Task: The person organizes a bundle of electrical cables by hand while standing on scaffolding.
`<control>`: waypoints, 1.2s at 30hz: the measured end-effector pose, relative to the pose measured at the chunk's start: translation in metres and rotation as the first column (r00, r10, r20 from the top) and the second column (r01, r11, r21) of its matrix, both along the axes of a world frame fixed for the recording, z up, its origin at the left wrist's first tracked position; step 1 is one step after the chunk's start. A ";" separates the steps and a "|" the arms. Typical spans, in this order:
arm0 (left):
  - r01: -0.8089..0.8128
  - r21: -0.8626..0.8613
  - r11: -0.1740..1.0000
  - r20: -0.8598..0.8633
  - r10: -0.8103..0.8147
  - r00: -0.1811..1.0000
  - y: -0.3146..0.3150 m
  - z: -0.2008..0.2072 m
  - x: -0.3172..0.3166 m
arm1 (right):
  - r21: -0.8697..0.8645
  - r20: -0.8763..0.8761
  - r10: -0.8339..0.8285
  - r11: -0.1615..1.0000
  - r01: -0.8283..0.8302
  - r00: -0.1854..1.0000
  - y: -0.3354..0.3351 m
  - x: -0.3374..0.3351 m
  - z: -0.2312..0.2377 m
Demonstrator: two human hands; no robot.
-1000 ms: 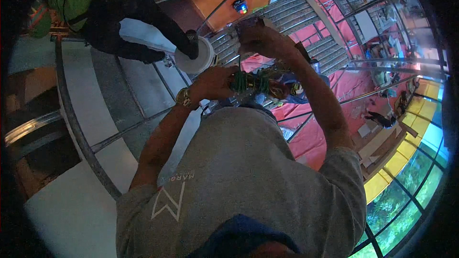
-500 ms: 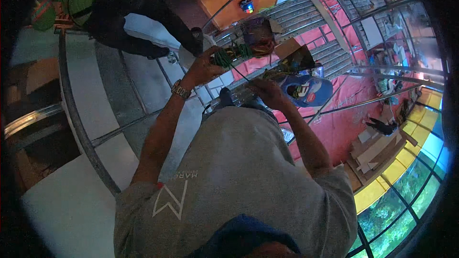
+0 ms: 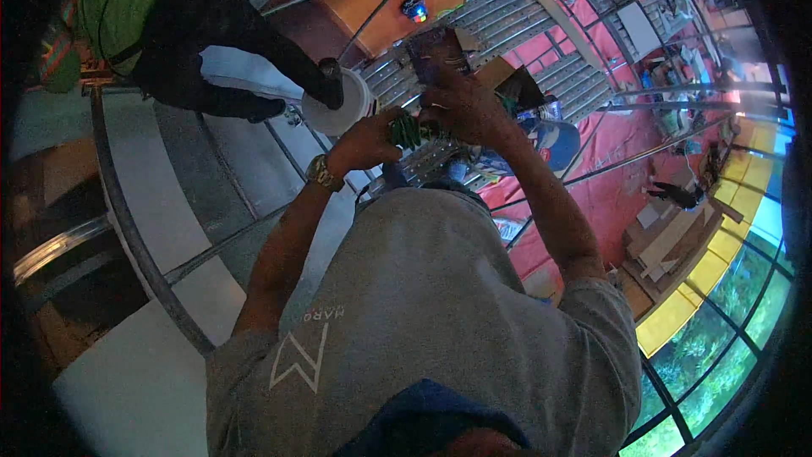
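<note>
Here, a worker's left hand [image 3: 364, 147] clasps one bundle of green wire [image 3: 406, 132], fingers closed around it, while the right hand [image 3: 467, 110] curls at the bundle's right end, partly blocking the view; whether its fingers pinch a strand cannot be told. Just beyond the right fingers sits one dark box [image 3: 436, 51]; to their right, a second box [image 3: 523, 88] stands open, making two, with one blue patterned item [image 3: 560, 145] near it. Up and left of the left fingers stands one white bucket [image 3: 348, 118], a co-worker's leg [image 3: 288, 55] reaching down to its top. Well beyond both hands hangs one blue ball-shaped object [image 3: 414, 8], a slanting metal pole [image 3: 385, 8] to its left. One wristwatch [image 3: 320, 173] circles the left wrist, behind the fingers.
</note>
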State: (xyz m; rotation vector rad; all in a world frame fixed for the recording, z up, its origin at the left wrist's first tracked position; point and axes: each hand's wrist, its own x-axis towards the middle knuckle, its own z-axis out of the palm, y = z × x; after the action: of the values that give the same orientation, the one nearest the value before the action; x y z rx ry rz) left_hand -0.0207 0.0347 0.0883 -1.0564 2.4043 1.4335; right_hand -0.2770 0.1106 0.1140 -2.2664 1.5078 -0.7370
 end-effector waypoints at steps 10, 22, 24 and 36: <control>0.063 -0.140 0.988 -0.176 -0.088 0.981 0.000 0.022 -0.013 | 0.313 0.263 0.067 0.938 -0.151 0.962 -0.017 0.002 -0.010; 0.221 -0.365 0.905 0.127 -0.187 0.974 -0.024 0.095 -0.047 | 0.039 0.186 0.096 0.994 -0.105 0.978 -0.045 -0.020 0.037; 0.181 -0.294 0.938 0.038 -0.178 0.983 -0.024 0.095 -0.046 | 0.172 0.233 0.069 0.979 -0.111 0.970 -0.056 -0.036 0.034; -0.215 -0.306 0.927 -0.112 0.190 0.975 -0.065 0.065 -0.031 | 0.333 0.434 -0.196 0.942 0.046 0.879 0.031 0.047 -0.128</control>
State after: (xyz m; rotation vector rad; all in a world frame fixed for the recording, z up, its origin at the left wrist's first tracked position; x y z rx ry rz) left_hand -0.0518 -0.0300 0.1538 -1.3797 2.7180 1.1866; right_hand -0.2304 0.1420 -0.0138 -1.6254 1.4195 -0.9199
